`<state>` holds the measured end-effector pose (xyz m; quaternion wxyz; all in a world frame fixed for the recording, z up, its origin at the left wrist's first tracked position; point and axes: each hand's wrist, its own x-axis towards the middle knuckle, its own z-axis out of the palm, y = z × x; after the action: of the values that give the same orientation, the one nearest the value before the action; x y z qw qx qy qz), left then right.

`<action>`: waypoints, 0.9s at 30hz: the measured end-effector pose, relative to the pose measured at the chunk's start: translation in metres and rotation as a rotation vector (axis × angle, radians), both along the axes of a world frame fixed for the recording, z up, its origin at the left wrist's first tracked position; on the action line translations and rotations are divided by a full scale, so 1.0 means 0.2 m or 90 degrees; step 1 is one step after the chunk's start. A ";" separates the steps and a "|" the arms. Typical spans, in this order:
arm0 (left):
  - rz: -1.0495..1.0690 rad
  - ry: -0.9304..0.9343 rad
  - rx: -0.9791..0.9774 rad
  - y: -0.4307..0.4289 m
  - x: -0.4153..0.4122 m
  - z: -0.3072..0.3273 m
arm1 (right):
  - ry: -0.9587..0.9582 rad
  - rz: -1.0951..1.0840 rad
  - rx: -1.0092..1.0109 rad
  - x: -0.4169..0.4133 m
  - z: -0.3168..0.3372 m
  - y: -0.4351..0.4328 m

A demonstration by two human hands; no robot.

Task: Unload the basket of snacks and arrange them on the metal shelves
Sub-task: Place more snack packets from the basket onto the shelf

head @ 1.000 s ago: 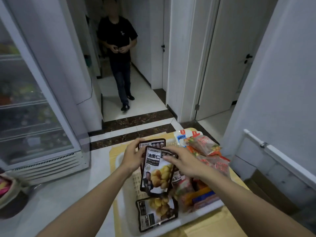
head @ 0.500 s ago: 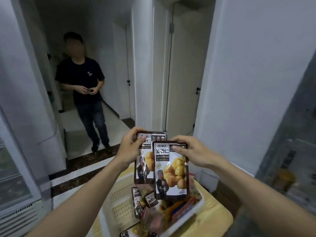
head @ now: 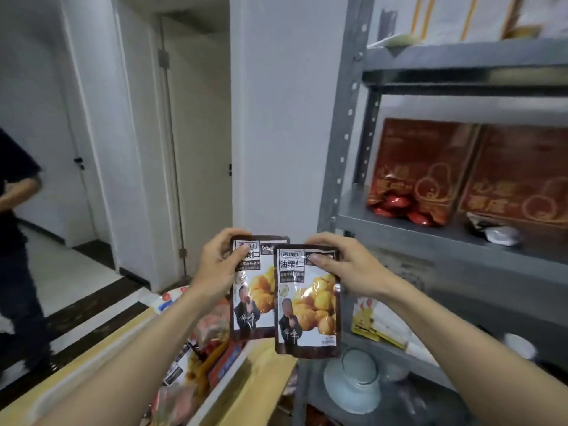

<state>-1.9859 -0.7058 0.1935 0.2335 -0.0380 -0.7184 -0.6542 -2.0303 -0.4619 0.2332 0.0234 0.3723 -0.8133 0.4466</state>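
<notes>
Left hand [head: 219, 265]: grasping the rear chestnut packet [head: 255, 302] at its top left corner. The thumb lies across the printed face and the fingers curl over the top edge and behind.
Right hand [head: 347, 269]: pinching the front chestnut packet [head: 307, 309] at its top right corner. The thumb presses flat on the face and the fingers hook over the top edge.
Arm pose: both forearms rise from the bottom corners of the frame and converge at lower centre. The wrists are level and the hands are near each other but apart.
Packets: both hang upright with their faces to the camera. The front one overlaps the right side of the rear one and sits slightly lower.
Packet location: lower centre of the frame, held in the air above the basket and just left of the shelf post; not on any shelf.
Basket [head: 224, 385]: white rim at bottom centre, with mixed snacks [head: 203, 352] inside. It stands on a yellow surface [head: 267, 376].
Metal shelves [head: 341, 133]: grey rack filling the right half of the frame.
Middle shelf: two red boxes [head: 418, 167] side by side, with red wrapped pieces [head: 396, 206] at the foot of the left one.
Lower shelf: a yellow and white pack [head: 378, 321]; a pale blurred vessel [head: 356, 382] sits below it.
Left edge of frame: a second person [head: 15, 241] in dark clothing, partly cropped and blurred.
</notes>
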 end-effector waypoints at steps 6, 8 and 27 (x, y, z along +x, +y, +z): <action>-0.136 0.011 0.024 0.55 -0.19 0.16 | -0.008 -0.133 -0.064 0.01 0.12 0.58; -0.175 0.026 0.008 0.76 -0.27 0.22 | -0.012 -0.178 -0.093 -0.01 0.16 0.77; -0.183 -0.193 -0.126 2.13 -1.38 0.56 | -0.063 -0.427 -0.157 -0.95 0.36 2.12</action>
<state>-2.2617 -0.2790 0.3057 0.0228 -0.0641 -0.7931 -0.6052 -2.2199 -0.0385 0.3053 0.1743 0.0571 -0.8302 0.5265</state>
